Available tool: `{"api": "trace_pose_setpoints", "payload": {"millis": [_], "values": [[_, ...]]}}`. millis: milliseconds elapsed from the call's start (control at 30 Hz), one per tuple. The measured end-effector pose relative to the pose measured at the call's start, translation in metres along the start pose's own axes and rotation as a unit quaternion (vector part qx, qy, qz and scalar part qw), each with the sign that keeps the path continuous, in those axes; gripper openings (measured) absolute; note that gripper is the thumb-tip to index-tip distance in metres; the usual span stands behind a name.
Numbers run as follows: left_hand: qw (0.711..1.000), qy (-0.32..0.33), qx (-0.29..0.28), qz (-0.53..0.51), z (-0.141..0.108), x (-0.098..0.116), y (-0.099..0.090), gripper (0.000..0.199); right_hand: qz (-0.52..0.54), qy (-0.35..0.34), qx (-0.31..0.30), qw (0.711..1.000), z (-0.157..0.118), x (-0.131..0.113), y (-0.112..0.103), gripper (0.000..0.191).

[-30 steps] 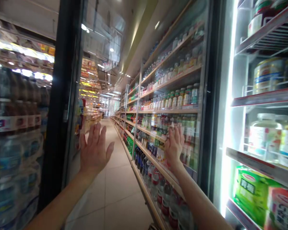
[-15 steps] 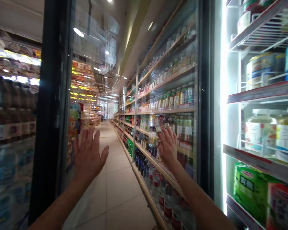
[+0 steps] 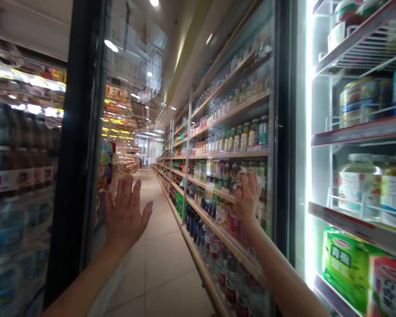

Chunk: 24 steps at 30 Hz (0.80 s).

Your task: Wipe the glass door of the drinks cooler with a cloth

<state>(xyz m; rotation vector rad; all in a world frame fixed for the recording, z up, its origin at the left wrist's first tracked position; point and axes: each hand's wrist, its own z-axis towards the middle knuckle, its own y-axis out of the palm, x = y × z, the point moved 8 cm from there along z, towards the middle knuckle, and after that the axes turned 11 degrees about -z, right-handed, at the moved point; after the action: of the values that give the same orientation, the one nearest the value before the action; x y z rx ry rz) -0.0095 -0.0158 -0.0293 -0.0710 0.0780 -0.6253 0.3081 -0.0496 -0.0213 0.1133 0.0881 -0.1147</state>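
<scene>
One flat left hand [image 3: 126, 215], fingers apart, against clear glass [image 3: 174, 176]; right hand [image 3: 248, 198], fingers together on pale crumpled wad [image 3: 242, 170]

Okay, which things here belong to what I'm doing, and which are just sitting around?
In use:
left hand, spread at the glass door
right hand, with what looks like a crumpled cloth

Just around:
dark bottles at far left
green packet
gold-topped can
white-capped bottle

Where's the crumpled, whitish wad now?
Head view, right of centre: the whitish wad is at the right hand's fingers, left of the black right-hand door frame.
</scene>
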Motion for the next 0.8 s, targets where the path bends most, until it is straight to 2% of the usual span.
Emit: {"api": "trace_pose_setpoints", "payload": {"millis": [67, 100, 133, 233, 267, 333, 400, 467, 533, 600, 667, 700, 800], "values": [[1.0, 0.004, 0.004, -0.001, 0.0, 0.0, 0.0, 0.066, -0.016, 0.116, 0.031, 0.993, 0.006, 0.015, -0.002, 0.047], [1.0, 0.004, 0.008, -0.004, 0.0, 0.0, 0.0, 0.066, -0.014, 0.125, 0.036, 0.991, 0.008, 0.011, -0.001, 0.047], [1.0, 0.003, 0.01, -0.008, 0.0, 0.0, 0.0, 0.066, -0.006, 0.095, 0.032, 0.995, 0.01, -0.001, -0.001, 0.047], [1.0, 0.004, 0.016, -0.015, 0.0, -0.001, -0.001, 0.066, 0.02, -0.085, -0.004, 0.996, 0.006, -0.054, 0.0, 0.044], [1.0, 0.006, 0.017, -0.014, 0.0, 0.0, -0.001, 0.065, 0.023, -0.12, -0.008, 0.993, 0.004, -0.064, -0.001, 0.044], [1.0, 0.006, 0.015, -0.009, 0.0, 0.0, 0.0, 0.063, 0.014, -0.107, 0.001, 0.994, 0.006, -0.066, -0.003, 0.043], [1.0, 0.001, 0.009, -0.008, -0.001, -0.001, 0.0, 0.061, 0.002, -0.03, 0.021, 0.999, 0.011, -0.057, -0.005, 0.044], [1.0, -0.004, 0.005, -0.009, -0.001, -0.001, 0.001, 0.06, 0.001, 0.008, 0.029, 1.0, 0.011, -0.059, -0.005, 0.045], [1.0, -0.007, 0.001, -0.005, -0.001, -0.002, 0.001, 0.059, 0.016, -0.043, 0.021, 0.999, 0.004, -0.08, -0.005, 0.045], [1.0, -0.011, -0.004, 0.0, -0.001, -0.002, 0.001, 0.059, 0.037, -0.139, 0.003, 0.99, -0.006, -0.107, -0.005, 0.043], [1.0, -0.013, -0.009, 0.002, -0.001, -0.003, 0.002, 0.059, 0.041, -0.185, -0.004, 0.982, -0.01, -0.116, -0.005, 0.041], [1.0, -0.012, -0.007, 0.003, -0.002, -0.003, 0.001, 0.059, 0.035, -0.17, 0.001, 0.985, -0.006, -0.112, -0.004, 0.041], [1.0, 0.002, 0.003, 0.006, -0.003, -0.001, 0.0, 0.059, 0.005, -0.038, 0.039, 0.998, 0.01, -0.085, -0.004, 0.044]]}}
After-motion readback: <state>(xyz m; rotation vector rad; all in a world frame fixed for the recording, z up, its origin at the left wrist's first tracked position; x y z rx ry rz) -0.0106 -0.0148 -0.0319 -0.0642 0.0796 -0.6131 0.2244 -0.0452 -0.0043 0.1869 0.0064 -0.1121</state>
